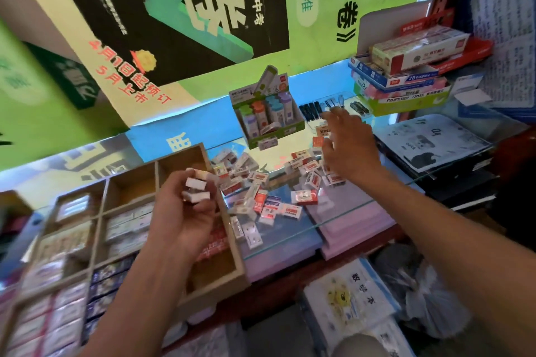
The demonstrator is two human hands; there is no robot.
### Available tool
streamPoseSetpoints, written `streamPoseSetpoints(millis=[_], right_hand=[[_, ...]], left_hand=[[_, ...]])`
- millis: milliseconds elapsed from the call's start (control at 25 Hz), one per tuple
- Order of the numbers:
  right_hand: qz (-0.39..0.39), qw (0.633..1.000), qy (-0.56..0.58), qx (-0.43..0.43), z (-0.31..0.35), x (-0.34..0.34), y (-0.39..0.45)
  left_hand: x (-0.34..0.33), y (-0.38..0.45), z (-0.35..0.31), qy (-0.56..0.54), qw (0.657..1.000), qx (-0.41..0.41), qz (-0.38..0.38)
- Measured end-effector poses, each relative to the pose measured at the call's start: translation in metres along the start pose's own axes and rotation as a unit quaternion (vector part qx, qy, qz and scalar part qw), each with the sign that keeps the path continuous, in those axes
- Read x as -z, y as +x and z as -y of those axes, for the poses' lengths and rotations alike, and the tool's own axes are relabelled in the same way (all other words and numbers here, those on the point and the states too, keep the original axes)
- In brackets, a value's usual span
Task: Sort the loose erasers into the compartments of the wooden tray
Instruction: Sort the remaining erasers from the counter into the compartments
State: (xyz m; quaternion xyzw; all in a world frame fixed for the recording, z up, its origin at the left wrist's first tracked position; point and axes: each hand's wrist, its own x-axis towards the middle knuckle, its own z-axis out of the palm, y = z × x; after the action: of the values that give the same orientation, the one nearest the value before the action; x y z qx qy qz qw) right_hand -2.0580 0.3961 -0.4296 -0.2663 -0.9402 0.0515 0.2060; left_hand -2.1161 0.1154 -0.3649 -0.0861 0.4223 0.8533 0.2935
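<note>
A wooden tray point(235, 265) with several compartments sits at the left on a glass counter. Many of its cells hold packed erasers; the far cells look bare. My left hand point(185, 211) hovers over the tray's right side, shut on a few small white erasers point(195, 182). A pile of loose erasers point(269, 191) in red-and-white sleeves lies on the glass to the right of the tray. My right hand point(348, 145) reaches over the far right of the pile, fingers spread, holding nothing.
A green display box of correction tapes point(266, 113) stands behind the pile. Stacked stationery boxes point(406, 72) sit at the back right, printed booklets point(429, 142) to the right. The glass counter's front edge point(319, 226) runs near the pile.
</note>
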Motion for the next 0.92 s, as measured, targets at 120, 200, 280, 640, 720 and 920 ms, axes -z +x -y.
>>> streamPoseSetpoints(millis=[120, 200, 280, 640, 720, 920], right_hand=[[0.114, 0.988, -0.106, 0.017, 0.022, -0.004, 0.031], [0.128, 0.984, -0.127, 0.003, 0.024, -0.01, 0.038], [0.113, 0.982, -0.148, 0.003, 0.017, -0.012, 0.041], [-0.042, 0.995, 0.086, 0.012, 0.054, 0.024, 0.021], [-0.085, 0.98, 0.174, 0.042, 0.1, 0.043, 0.012], [0.04, 0.914, 0.384, 0.126, 0.253, 0.069, -0.018]], left_hand=[[0.021, -0.011, -0.006, 0.039, 0.998, -0.019, -0.049], [0.034, -0.019, -0.014, 0.052, 0.997, -0.023, -0.047], [0.046, -0.027, -0.025, 0.066, 0.996, -0.044, -0.037], [0.137, -0.058, -0.086, 0.077, 0.973, -0.217, -0.007], [0.164, -0.058, -0.106, 0.06, 0.964, -0.255, -0.044], [0.22, -0.053, -0.147, 0.081, 0.935, -0.312, -0.15]])
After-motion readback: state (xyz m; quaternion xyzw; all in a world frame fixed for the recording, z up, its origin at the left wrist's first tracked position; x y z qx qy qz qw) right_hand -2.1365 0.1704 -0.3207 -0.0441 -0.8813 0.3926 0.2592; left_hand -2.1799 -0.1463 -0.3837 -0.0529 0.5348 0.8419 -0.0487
